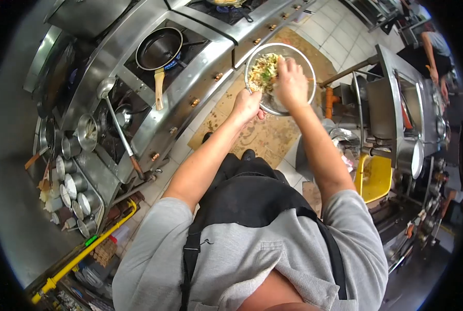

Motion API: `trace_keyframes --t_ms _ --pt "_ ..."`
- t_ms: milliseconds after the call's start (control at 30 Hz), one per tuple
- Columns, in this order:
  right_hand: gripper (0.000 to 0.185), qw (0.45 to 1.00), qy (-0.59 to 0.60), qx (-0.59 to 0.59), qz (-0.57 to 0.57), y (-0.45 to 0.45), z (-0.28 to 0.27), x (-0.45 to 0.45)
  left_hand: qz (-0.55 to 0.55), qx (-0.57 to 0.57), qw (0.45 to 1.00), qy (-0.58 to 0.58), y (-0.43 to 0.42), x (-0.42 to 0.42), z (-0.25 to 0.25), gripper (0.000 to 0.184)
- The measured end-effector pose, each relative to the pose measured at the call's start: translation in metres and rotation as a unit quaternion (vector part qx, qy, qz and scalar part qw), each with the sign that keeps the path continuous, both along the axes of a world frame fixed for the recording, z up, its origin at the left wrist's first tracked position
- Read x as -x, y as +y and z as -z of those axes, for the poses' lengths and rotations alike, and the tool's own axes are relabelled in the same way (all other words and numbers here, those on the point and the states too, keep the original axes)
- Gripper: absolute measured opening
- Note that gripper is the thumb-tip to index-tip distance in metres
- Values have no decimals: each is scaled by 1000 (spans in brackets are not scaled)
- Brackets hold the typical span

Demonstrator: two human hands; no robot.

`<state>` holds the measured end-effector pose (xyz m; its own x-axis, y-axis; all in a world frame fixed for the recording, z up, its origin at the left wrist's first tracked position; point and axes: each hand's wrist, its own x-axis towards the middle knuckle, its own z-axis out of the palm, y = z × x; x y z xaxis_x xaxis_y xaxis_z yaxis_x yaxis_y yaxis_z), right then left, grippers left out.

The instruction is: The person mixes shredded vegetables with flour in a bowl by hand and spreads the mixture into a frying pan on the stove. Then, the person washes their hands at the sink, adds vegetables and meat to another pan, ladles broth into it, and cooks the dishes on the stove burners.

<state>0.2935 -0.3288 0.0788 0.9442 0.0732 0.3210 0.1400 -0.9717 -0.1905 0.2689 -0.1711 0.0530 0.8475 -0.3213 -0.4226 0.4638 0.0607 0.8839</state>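
A large round mixing bowl [312, 70] is held out in front of me above the floor. Shredded vegetables [263, 72], pale, yellow and green, lie heaped against its left side. My left hand [247, 106] is closed around the bowl's near left rim, with the thumb on top. Inside the bowl, my right hand [291, 83] is at the right edge of the heap. Its fingers are bent and closed on some of the shredded vegetables; the fingertips are partly hidden.
On the stove to the left, a black frying pan [159, 49] with a wooden handle sits over a blue flame. A long ladle [118, 120] and several metal pots [75, 184] are nearby. A steel counter [386, 111] and yellow bin [375, 179] stand right. Another person's arm [430, 56] shows far right.
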Motion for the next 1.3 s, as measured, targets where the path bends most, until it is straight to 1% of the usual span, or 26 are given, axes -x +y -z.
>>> trace_keyframes --t_ms 67,100,133,200,233,267,333,400,467,533,567,633,667,700,733,767,800,833,900,933,967,1000,1067,1133,1267,1300 --pt "66 998 33 23 -50 3 32 12 -52 10 999 -15 -3 -7 15 30" --pt "60 990 117 25 -73 0 30 23 -51 -4 998 -22 -2 -10 24 30" --pt "60 990 118 26 -68 -2 18 24 -46 -2 999 -21 1 -7 29 30" --pt "57 960 269 -55 -55 -13 -3 16 -18 -42 999 -8 7 3 37 31" --pt "47 987 127 -101 -19 -16 11 7 8 -57 998 -5 8 12 32 33" --pt "47 987 129 -99 -15 -16 26 0 12 -55 998 -3 5 20 32 33" --pt "36 962 237 -123 -54 4 35 -9 41 -73 996 8 1 30 36 33" --pt "32 929 311 -80 -184 11 40 7 27 -41 998 26 3 34 39 32" --pt "38 905 371 -120 -171 6 23 20 -9 -52 998 30 8 42 38 30" --pt "48 957 216 -187 52 -11 31 29 -8 -64 998 27 13 44 50 29" --pt "55 951 225 -175 118 -20 43 38 -19 -68 997 17 14 50 49 28" --pt "59 841 239 -412 256 -24 80 68 -2 -97 995 12 12 58 48 27" --pt "61 778 195 -531 272 -16 85 82 30 -118 993 -2 11 64 47 25" --pt "56 670 190 -661 278 -21 119 85 68 -129 989 -8 12 71 45 25" --pt "51 548 257 -735 306 -28 127 86 92 -140 986 -24 11 77 47 26" --pt "54 491 261 -792 252 -24 135 84 136 -182 974 -20 10 77 50 27" --pt "57 431 264 -841 194 -22 137 78 124 -177 976 -7 7 76 49 29" --pt "57 433 260 -843 186 -23 109 69 126 -163 978 -3 7 69 52 30" --pt "60 724 345 -589 99 -30 58 62 130 -154 979 1 8 61 54 31" --pt "72 703 414 -576 45 -35 45 54 102 -115 988 10 7 53 51 31" --pt "75 824 402 -399 -21 -37 32 53 73 -75 994 16 6 44 48 32" --pt "78 904 368 -201 -84 -27 -3 55 72 -74 995 10 3 37 41 32" --pt "77 963 244 -103 -41 -8 -14 63 57 -28 998 14 -2 27 20 31" --pt "65 980 195 -39 -19 -5 -25 55 51 -8 999 6 -3 25 8 30" --pt "55 989 139 -39 12 -31 -14 22 57 -30 998 -1 -5 22 -7 30" --pt "62 990 133 -51 9 -38 -24 15 46 -31 998 -16 -5 21 -15 30"
